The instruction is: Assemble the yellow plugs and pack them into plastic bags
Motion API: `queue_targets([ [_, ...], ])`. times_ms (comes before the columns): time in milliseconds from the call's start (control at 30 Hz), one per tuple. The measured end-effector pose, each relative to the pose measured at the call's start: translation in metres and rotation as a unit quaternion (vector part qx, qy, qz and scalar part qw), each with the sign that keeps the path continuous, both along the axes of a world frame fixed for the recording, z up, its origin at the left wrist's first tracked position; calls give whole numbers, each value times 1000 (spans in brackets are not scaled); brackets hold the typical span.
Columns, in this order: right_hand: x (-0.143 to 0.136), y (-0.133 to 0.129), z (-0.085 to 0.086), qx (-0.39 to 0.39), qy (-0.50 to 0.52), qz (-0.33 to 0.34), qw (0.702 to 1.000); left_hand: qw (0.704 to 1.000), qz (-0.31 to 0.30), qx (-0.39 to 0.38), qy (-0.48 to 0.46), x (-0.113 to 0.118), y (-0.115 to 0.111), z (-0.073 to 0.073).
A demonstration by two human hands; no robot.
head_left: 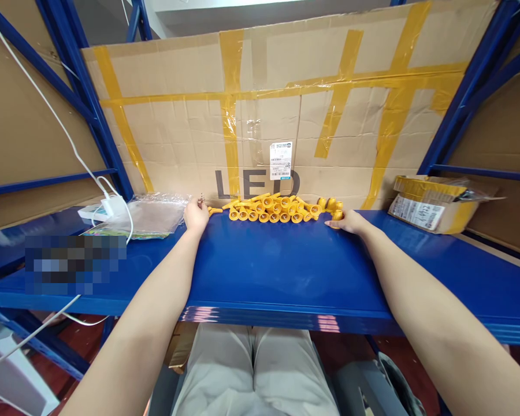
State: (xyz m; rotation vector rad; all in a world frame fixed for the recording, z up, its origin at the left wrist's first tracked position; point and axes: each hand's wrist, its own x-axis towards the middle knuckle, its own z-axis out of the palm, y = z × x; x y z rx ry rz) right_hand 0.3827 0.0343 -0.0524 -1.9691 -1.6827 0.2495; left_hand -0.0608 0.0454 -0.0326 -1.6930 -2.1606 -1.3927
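Yellow pieces (274, 218) between left hand (196, 215) and right hand (349, 222) — grips unclear, taped cardboard (186, 144) behind, clear plastic (158, 218) left, carton (453, 212) right

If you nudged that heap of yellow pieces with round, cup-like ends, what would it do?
The heap of yellow cup-ended pieces would probably shift or spill, since pieces lie stacked on one another. A single one might roll, given its round end. They may slide, as the blue shelf looks glossy.

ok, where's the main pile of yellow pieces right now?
Head view, near the middle: the pile lies on the blue shelf between the left hand and right hand, in front of the cardboard panel.
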Motion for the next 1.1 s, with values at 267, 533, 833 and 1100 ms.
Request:
queue_targets([
  [267,-1,-2,2,-4,-2,1,1000,995,-80,-4,66,22,-9,8],
  [533,7,6,-3,5,-8,4,1000,961,-219,-61,156,54,-16,-3],
  [833,0,-1,1,2,11,4,1000,911,-347,-103,198,62,-17,-9],
  [1100,-3,-2,4,-11,0,-5,1000,924,-130,-219,285,45,-24,10],
])
